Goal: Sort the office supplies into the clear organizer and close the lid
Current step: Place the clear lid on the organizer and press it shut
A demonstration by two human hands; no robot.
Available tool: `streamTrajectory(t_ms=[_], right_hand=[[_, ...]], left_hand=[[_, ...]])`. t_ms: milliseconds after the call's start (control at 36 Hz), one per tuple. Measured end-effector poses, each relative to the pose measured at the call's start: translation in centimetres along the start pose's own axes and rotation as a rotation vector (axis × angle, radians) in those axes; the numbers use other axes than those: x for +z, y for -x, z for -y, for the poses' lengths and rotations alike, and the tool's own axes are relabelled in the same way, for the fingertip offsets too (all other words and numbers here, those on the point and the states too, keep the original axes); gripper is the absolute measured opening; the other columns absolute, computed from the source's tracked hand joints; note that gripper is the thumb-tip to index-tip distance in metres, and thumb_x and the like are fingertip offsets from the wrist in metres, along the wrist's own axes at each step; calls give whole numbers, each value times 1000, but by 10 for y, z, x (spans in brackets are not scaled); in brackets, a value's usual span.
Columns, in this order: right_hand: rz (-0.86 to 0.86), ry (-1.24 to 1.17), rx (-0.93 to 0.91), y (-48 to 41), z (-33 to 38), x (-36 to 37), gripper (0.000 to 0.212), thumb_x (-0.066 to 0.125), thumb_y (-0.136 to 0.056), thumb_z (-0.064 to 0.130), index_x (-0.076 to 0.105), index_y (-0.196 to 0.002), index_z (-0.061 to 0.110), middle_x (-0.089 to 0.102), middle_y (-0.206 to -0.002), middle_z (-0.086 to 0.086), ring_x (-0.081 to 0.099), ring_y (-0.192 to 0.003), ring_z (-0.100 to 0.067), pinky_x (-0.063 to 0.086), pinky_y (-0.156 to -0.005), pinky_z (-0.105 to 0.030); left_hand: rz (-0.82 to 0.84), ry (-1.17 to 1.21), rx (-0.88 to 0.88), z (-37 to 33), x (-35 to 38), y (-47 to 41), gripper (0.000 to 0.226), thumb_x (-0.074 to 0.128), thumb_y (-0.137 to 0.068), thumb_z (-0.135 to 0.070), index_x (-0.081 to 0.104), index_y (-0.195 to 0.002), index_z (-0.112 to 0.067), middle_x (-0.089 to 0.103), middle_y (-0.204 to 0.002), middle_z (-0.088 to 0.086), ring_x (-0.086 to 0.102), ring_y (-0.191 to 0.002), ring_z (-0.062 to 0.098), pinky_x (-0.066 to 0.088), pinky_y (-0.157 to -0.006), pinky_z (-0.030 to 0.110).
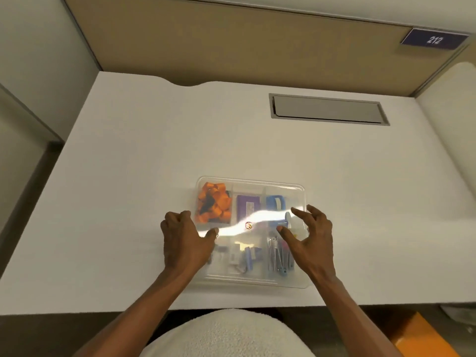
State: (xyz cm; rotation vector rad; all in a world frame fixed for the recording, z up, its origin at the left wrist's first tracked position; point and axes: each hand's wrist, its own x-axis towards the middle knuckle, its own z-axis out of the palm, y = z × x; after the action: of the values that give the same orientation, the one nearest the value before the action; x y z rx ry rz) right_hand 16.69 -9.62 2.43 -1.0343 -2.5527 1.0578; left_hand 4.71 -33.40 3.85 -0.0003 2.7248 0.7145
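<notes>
The clear organizer [257, 182] lies on the white desk near its front edge, with the see-through lid over it and glare across the middle. Inside are orange and black binder clips [213, 203] at the back left, a purple box [247, 206] in the middle, a blue tape roll [275, 202] to its right, and metal tools [277, 255] at the front right. My left hand [184, 240] rests at the organizer's left edge, fingers curled, thumb on the lid. My right hand [310, 235] hovers over the right side with fingers spread.
A grey cable hatch [328, 109] is set into the desk [128, 150] at the back right. Tan partition walls surround the desk, with a sign reading 212 [434, 39]. An orange object [425, 336] sits on the floor at the lower right.
</notes>
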Motion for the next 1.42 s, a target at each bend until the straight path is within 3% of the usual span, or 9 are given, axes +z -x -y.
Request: streamTrajectory(t_ms=[83,250,361,500,694,861,1056,1194,1417], right_hand=[[37,0,-34,-2,-8,3,65,87,-81,42,64,-141,28,44,-159,-6,41,-144,-25,44,-109,-39],[74,123,-103,-8,-21,12,71,82,-83,52,61,-145,27,38,-164,-9,40,-147,-30,51,-109,-52],[73,266,-158,-6,-27,19,75,57,-90,71,53,-150,26,32,-167,-14,42,-147,-35,46,-112,-55],[40,399,-237,-5,-28,29,91,32,-93,83,37,-160,21,21,-173,-18,24,-159,-38,30,-124,-55],[76,449,-325,-19,-22,32,100,21,-92,89,15,-168,25,-4,-177,-11,-4,-164,-29,11,-132,-51],[121,434,-342,-22,-28,33,105,24,-89,90,3,-169,24,-14,-176,-10,-9,-164,-29,20,-131,-51],[135,413,-330,-24,-31,36,106,31,-89,89,3,-168,24,-13,-176,-7,-9,-164,-26,17,-131,-52],[125,345,-320,-24,-30,37,107,36,-87,88,9,-168,24,-8,-177,-5,-5,-164,-25,17,-131,-53],[112,363,-340,-25,-28,37,108,49,-88,80,12,-168,18,-9,-177,-8,-6,-164,-28,18,-130,-55]], left_hand=[[-12,-44,-6,1,8,-1,67,83,-81,-50,61,-126,-6,53,-124,15,49,-123,33,53,-90,42],[-38,-111,31,3,19,1,64,79,-85,-50,58,-127,-7,55,-123,14,51,-120,32,57,-84,43],[-125,-319,109,7,25,1,75,66,-86,-69,60,-125,-4,58,-129,19,55,-117,35,54,-88,46],[-159,-349,243,3,26,-11,113,36,-86,-88,37,-155,2,21,-168,30,29,-153,46,35,-119,55],[-20,-292,554,9,29,-45,122,22,-83,-96,3,-167,-9,-15,-175,14,-12,-163,29,9,-133,50],[4,-170,607,21,38,-56,120,33,-85,-92,-1,-167,-12,-13,-176,6,-7,-164,23,22,-131,49],[-1,50,615,27,48,-58,111,44,-83,-90,-11,-164,-38,-7,-177,-2,-1,-164,18,16,-129,40],[-4,136,596,31,54,-65,106,46,-83,-90,-8,-163,-45,-1,-177,-2,5,-164,20,22,-130,46],[-34,-57,575,27,56,-65,109,35,-84,-91,-18,-163,-37,-5,-177,0,2,-164,22,17,-130,44]])
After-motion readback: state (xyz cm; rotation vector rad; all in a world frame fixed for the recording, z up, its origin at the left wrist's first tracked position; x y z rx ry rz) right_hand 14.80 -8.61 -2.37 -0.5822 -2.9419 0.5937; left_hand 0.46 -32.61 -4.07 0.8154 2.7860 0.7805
